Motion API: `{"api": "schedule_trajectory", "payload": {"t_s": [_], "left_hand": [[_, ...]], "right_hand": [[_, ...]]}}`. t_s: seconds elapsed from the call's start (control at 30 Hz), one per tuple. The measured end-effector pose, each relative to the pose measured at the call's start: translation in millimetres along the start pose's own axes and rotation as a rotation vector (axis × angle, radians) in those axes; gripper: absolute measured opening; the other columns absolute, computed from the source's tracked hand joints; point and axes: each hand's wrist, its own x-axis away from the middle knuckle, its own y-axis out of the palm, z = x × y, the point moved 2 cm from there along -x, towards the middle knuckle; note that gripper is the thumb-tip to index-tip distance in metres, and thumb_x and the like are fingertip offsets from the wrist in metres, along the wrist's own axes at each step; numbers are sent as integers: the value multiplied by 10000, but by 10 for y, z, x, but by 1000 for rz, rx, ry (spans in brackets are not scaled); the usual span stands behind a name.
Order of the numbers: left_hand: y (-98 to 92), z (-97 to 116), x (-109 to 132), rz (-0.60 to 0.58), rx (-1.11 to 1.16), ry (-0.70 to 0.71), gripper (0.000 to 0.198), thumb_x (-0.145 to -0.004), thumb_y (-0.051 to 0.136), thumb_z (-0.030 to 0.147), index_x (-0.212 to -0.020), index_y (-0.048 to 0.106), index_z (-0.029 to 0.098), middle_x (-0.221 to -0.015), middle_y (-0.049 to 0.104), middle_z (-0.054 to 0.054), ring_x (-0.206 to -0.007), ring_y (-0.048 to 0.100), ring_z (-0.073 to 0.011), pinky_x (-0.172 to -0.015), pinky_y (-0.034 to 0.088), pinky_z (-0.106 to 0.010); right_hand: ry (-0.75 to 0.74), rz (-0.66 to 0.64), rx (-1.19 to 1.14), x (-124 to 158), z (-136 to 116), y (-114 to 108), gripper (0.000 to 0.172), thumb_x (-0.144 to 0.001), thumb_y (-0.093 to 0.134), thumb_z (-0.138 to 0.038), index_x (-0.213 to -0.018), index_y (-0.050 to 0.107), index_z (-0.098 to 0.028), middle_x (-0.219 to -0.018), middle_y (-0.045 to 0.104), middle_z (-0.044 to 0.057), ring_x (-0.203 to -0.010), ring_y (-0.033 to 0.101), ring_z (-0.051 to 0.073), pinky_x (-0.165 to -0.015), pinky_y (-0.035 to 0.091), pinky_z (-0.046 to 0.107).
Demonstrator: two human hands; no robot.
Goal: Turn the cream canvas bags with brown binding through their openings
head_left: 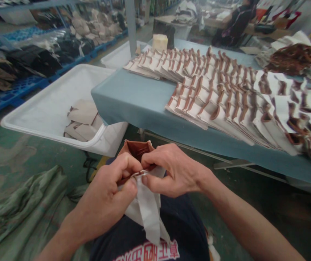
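Above my lap, both hands work on one sewn piece (149,208), off-white on the side toward me, with a brown lining (139,148) showing at its far edge. My left hand (117,185) pinches the piece's brown-edged rim between thumb and fingers. Right beside it, my right hand (168,168) is closed on the same rim, thumb below and fingers on top. A pale strip (150,214) hangs down from between the two thumbs. The fingers cover part of the rim.
A blue-covered table (133,94) ahead bears rows of similar brown-and-white pieces (212,90). To its left stands a white bin (49,87) with beige pieces (83,116) inside. Green cloth (21,217) lies at lower left. A person (237,21) sits in the background.
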Motion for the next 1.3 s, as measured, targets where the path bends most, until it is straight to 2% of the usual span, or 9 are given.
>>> {"api": "schedule_trajectory", "payload": {"t_s": [0.2,0.5,0.67,0.77,0.97,1.1,1.17,1.23,1.3], "left_hand": [[21,-116,3,64,-84,126,126,-905,533,167,-884,641,230,-656,614,57,-510,537,-120,-480,418,-224],[100,-242,103,148,-279,460,282,-917,520,33,-1035,665,244,-807,786,40,-639,736,-125,-627,538,-220],[133,-354,65,234,-264,715,363,-846,556,1,-1064,688,259,-756,798,19,-607,746,-157,-637,577,-256],[177,-438,35,260,-245,749,379,-831,555,5,-1063,699,267,-712,785,19,-574,726,-170,-602,565,-282],[200,-484,89,265,-188,643,289,-865,557,62,-1071,663,235,-821,774,17,-623,717,-129,-606,551,-223],[97,-414,106,31,-96,411,135,-1005,504,187,-1034,631,224,-778,660,47,-594,632,-109,-544,484,-194],[48,-367,92,-93,-124,365,251,-1103,422,222,-925,600,226,-707,597,66,-556,563,-101,-512,429,-194],[15,-324,68,-153,-223,425,336,-1148,410,238,-845,554,224,-671,552,74,-545,522,-98,-506,388,-214],[-5,-295,44,-118,-387,586,353,-1158,440,218,-815,522,224,-665,550,69,-554,515,-107,-530,375,-253]], "right_hand": [[86,32,-69,16,22,66,182,-792,576,-217,-654,458,-223,-607,402,-80,-571,332,109,-580,236,284],[298,-88,-894,101,177,321,187,-787,646,-374,-735,555,-220,-630,456,-74,-555,358,100,-506,290,221],[391,-45,-1085,98,201,444,200,-748,655,-393,-721,615,-199,-589,490,-66,-502,337,90,-459,251,221],[474,-18,-1154,95,215,527,153,-704,653,-349,-706,591,-209,-566,487,-79,-465,321,78,-439,231,218],[415,-26,-988,164,167,437,127,-700,648,-296,-713,555,-210,-588,455,-90,-517,337,70,-477,262,197],[325,16,-686,271,88,286,16,-714,565,-192,-727,572,-199,-634,481,-67,-549,381,77,-496,281,194],[266,51,-544,309,51,240,31,-725,561,-169,-731,572,-197,-634,495,-64,-553,391,77,-505,275,200],[198,75,-448,328,21,227,50,-734,551,-150,-733,565,-197,-619,492,-69,-550,387,75,-519,275,206],[146,95,-401,327,7,244,59,-738,542,-141,-731,557,-198,-613,492,-74,-539,390,70,-531,283,209]]}}
